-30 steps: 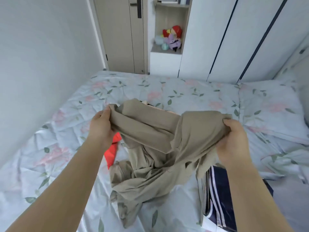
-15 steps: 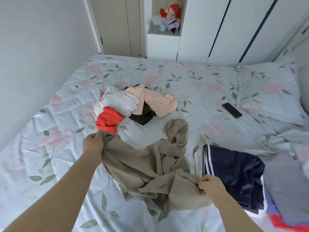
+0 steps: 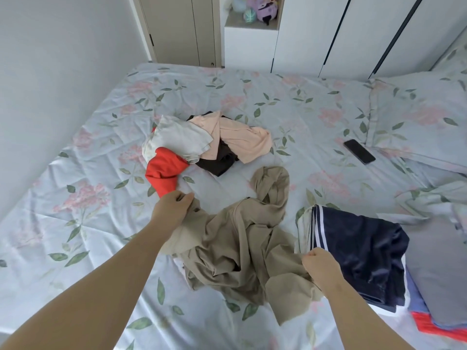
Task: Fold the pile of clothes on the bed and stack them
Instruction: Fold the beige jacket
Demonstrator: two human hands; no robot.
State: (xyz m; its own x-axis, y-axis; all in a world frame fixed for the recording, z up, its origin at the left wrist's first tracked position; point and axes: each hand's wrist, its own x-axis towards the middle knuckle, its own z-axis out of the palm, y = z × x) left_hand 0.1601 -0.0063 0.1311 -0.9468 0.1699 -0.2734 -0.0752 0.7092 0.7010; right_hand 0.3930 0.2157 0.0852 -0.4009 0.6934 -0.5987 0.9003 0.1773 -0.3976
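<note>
A crumpled beige garment (image 3: 242,246) lies on the floral bedsheet (image 3: 83,223) in front of me. My left hand (image 3: 171,209) pinches its upper left edge. My right hand (image 3: 322,269) grips its lower right edge with curled fingers. Beyond it sits the unfolded pile: a white piece (image 3: 177,140), a red piece (image 3: 164,173), a peach piece (image 3: 240,137) and a dark brown piece (image 3: 217,161). To the right lies a stack of folded clothes with a navy garment with white stripes (image 3: 361,251) on top.
A black phone (image 3: 358,151) lies on the sheet near a floral pillow (image 3: 417,117) at the right. A grey wall runs along the bed's left side. White wardrobe doors and a shelf with plush toys (image 3: 255,10) stand behind the bed.
The beige garment, held up in the air a second ago, has come down onto the bed. Both hands lowered with it, and the clothes pile behind came into sight.
</note>
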